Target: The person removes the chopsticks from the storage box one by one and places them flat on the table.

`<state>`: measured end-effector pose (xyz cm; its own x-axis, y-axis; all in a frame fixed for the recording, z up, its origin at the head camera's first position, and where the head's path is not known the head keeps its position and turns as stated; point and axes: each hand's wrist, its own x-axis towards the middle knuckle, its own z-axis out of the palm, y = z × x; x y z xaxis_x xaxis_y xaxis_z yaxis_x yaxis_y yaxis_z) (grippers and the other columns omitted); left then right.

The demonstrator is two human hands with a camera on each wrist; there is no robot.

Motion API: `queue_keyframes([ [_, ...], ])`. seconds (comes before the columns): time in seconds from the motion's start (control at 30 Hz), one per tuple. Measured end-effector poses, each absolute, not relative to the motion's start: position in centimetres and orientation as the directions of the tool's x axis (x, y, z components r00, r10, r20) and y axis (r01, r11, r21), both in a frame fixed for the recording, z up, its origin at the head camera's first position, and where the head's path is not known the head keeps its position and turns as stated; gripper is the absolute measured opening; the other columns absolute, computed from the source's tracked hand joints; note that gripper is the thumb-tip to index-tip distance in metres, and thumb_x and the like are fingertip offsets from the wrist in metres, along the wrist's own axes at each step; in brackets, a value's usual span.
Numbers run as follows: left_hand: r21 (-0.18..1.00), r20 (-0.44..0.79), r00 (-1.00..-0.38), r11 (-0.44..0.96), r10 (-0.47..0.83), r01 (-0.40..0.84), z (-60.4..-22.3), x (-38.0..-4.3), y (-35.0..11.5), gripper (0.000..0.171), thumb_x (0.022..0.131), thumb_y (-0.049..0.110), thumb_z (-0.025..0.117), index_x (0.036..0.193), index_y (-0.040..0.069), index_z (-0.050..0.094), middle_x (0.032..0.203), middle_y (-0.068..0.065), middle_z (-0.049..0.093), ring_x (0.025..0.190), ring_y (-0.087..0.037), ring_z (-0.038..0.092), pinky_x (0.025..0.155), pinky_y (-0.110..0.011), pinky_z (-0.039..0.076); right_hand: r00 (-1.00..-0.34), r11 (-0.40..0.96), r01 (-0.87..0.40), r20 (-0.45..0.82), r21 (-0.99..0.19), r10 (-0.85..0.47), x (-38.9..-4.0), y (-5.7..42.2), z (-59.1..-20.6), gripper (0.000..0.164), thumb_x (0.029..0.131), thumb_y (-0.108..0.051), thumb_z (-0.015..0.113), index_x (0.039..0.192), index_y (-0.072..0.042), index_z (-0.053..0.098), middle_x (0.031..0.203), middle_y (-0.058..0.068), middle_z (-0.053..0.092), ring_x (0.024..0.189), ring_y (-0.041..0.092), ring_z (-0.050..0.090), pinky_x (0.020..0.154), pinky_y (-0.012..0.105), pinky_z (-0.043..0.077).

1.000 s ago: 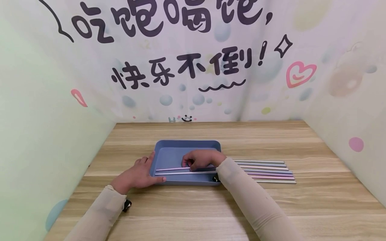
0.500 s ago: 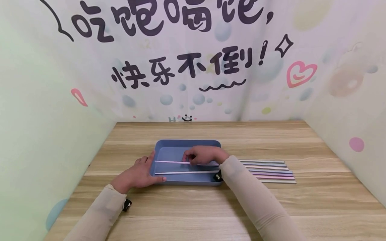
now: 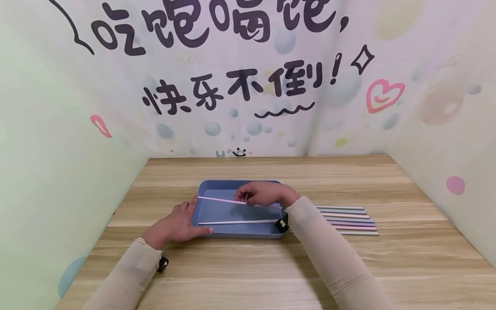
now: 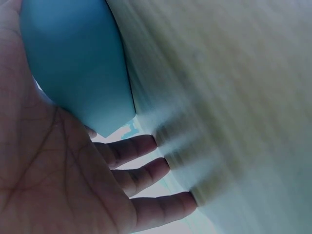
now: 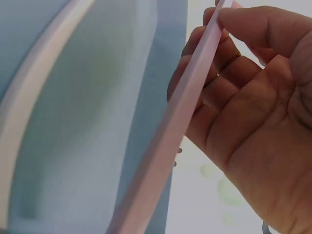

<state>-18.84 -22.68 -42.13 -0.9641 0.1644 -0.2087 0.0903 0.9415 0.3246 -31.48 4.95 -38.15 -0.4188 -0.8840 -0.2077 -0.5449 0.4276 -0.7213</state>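
Note:
In the head view, my right hand (image 3: 263, 193) pinches a thin pink stick (image 3: 222, 199) between thumb and fingertips, above the blue tray (image 3: 240, 236). The stick slants across the tray, its left end near the far left rim. Close up, the right wrist view shows the square-edged pink stick (image 5: 170, 122) running down from the fingertips. Another thin, pale stick (image 3: 236, 222) lies lengthwise inside the tray near the front wall. My left hand (image 3: 176, 224) rests against the tray's left end, thumb along the front corner. Its fingers (image 4: 163, 209) are extended in the left wrist view, tips touching the table.
Several thin sticks (image 3: 348, 215) in white, grey and purple lie side by side on the wooden table (image 3: 248, 271), right of the tray. My right forearm partly covers them. A printed cloth wall (image 3: 248, 129) stands behind the table, with pale walls at both sides.
My right hand has moved toward the far side of the tray with the pink stick, which has tilted with its left end farther back. The left hand has stayed in place.

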Motion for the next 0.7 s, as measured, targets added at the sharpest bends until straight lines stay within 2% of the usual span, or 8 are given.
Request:
queue_keyframes([
  [0.1,0.325,-0.201,-0.965,0.941,0.169,0.097,-42.1,-18.8,-22.6,0.125,0.078,0.079,0.06,0.157,-0.002,0.006,0.147,-0.034,0.032,0.133,-0.049,0.033,0.101,-0.06,0.039,-0.42,0.418,-0.531,-0.2,-0.737,-0.885,-31.5,5.3,-37.7,0.033,0.094,0.007,0.052,0.122,-0.005,0.065,0.108,0.018,0.061,0.094,0.021,0.053,0.078,0.032,0.046],
  [0.33,0.333,-0.2,-0.965,0.938,0.169,0.095,-41.8,-18.6,-22.6,0.124,0.079,0.076,0.062,0.157,-0.003,0.006,0.146,-0.035,0.032,0.132,-0.05,0.033,0.101,-0.061,0.039,-0.406,0.383,-0.547,-0.165,-0.744,-0.899,-31.6,6.3,-36.7,0.032,0.094,0.006,0.052,0.122,-0.003,0.064,0.101,0.012,0.059,0.092,0.021,0.052,0.077,0.032,0.045],
  [0.47,0.336,-0.198,-0.964,0.936,0.176,0.102,-41.7,-18.5,-22.6,0.123,0.08,0.074,0.062,0.157,-0.003,0.006,0.146,-0.036,0.032,0.133,-0.051,0.032,0.102,-0.061,0.038,-0.411,0.39,-0.523,-0.177,-0.758,-0.895,-31.7,7.1,-36.3,0.032,0.094,0.006,0.052,0.123,-0.001,0.064,0.103,0.016,0.06,0.091,0.022,0.052,0.076,0.032,0.045],
  [0.7,0.341,-0.19,-0.964,0.933,0.185,0.112,-41.8,-18.6,-22.7,0.122,0.081,0.073,0.063,0.157,-0.004,0.006,0.146,-0.036,0.031,0.134,-0.052,0.031,0.102,-0.061,0.037,-0.417,0.402,-0.462,-0.207,-0.79,-0.885,-32.2,8.8,-36.4,0.033,0.094,0.005,0.052,0.125,0.0,0.062,0.104,0.016,0.059,0.093,0.022,0.052,0.075,0.031,0.044],
])
